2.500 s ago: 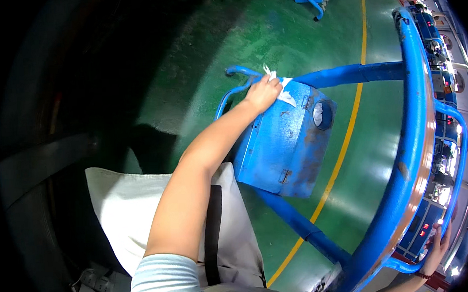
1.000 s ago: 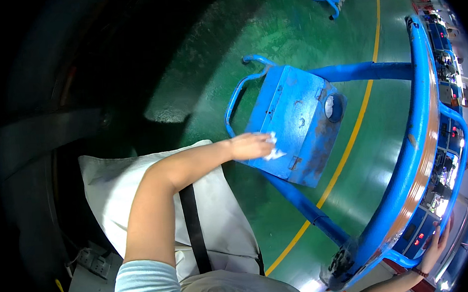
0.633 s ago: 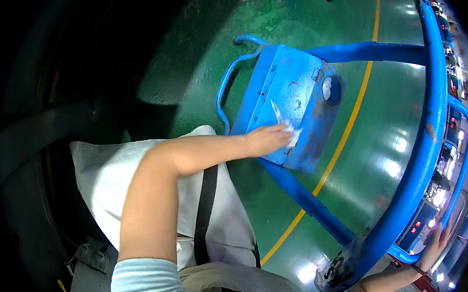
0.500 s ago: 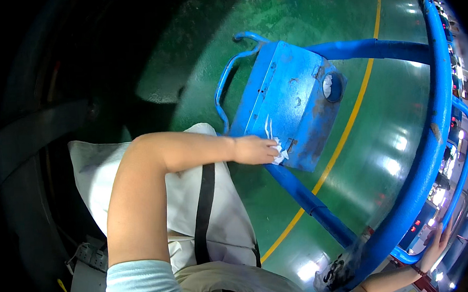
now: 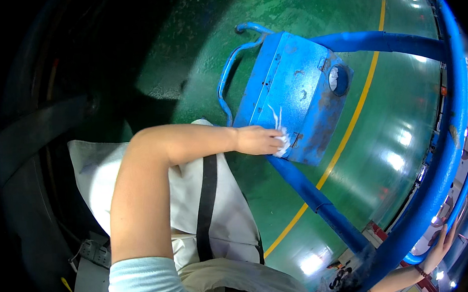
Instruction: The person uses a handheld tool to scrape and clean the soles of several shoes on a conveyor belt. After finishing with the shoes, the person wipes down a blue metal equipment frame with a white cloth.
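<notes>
My left hand (image 5: 259, 140) reaches across with its fingers closed on a crumpled white cloth (image 5: 282, 143), with thin white strands rising from it. It presses at the near corner of a blue metal box (image 5: 289, 83), whose paint is scuffed and worn. The box has a hinged lid and a round hole with something white inside (image 5: 334, 78). At the lower right, my right hand (image 5: 439, 247), with a dark bracelet at the wrist, lies against a thin bent blue tube (image 5: 467, 177). Its fingers are stretched out and apart, and part of the hand is hard to see.
Thick blue tubing (image 5: 443, 149) curves along the right, joined to the box by crossbars. A bent blue handle (image 5: 225, 82) stands at the box's left. Below lies a green floor (image 5: 280, 202) with a yellow line (image 5: 346, 139). White fabric with a black stripe (image 5: 208, 201) hangs under my left arm.
The view has shifted slightly, so the box sits higher and farther right. My left hand and the cloth have moved a little up and right in the picture; the cloth looks more bunched.
</notes>
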{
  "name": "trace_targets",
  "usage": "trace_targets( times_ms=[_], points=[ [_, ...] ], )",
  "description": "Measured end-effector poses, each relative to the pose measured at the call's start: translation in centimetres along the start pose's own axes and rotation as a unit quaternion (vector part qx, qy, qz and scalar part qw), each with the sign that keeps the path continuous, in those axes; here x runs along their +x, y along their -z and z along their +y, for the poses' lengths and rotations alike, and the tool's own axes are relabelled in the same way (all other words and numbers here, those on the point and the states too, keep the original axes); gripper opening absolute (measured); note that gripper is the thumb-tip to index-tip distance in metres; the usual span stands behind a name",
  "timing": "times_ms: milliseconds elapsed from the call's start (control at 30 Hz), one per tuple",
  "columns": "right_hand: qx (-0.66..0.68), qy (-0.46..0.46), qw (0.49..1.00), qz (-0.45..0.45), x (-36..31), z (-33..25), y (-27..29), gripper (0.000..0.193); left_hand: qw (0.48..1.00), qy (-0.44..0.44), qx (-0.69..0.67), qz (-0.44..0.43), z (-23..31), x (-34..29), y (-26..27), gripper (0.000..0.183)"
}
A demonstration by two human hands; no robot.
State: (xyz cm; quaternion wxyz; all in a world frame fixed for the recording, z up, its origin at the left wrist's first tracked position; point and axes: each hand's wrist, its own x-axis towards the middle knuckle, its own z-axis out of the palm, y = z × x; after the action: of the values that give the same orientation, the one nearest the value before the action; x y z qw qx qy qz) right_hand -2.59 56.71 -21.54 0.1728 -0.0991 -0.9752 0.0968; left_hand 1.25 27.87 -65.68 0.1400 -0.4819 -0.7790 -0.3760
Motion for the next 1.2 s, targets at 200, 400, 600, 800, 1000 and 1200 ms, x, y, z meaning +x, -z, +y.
trace_targets(
  times_ms=[200, 400, 600, 800, 1000, 1200],
  points=[
    [-0.008, 0.007, 0.999, -0.037, 0.7, 1.0, 0.8, 0.040, 0.988, -0.039, 0.042, -0.142, -2.2, -3.1, 2.9, 0.012],
    [0.012, 0.005, 0.999, -0.036, 0.5, 0.7, 0.7, 0.040, 0.971, 0.095, 0.173, -0.134, -10.5, 0.7, 6.9, 0.014],
    [0.013, 0.003, 0.999, -0.043, 0.7, 0.9, 0.5, 0.040, 0.964, 0.184, 0.166, -0.092, -12.7, 2.6, 6.9, 0.011],
    [0.015, -0.023, 0.998, -0.048, 0.6, 1.3, 0.4, 0.039, 0.980, 0.035, 0.098, -0.170, -4.9, -0.8, 4.4, 0.017],
    [-0.001, -0.017, 0.999, -0.051, 0.9, 1.3, 0.5, 0.039, 0.989, 0.032, 0.028, -0.139, -7.2, -1.2, 5.1, 0.007],
    [0.000, -0.009, 1.000, -0.028, 0.1, 0.0, -0.3, 0.040, 0.988, 0.055, 0.113, -0.085, -13.5, 1.3, 6.3, 0.009]
  ],
)
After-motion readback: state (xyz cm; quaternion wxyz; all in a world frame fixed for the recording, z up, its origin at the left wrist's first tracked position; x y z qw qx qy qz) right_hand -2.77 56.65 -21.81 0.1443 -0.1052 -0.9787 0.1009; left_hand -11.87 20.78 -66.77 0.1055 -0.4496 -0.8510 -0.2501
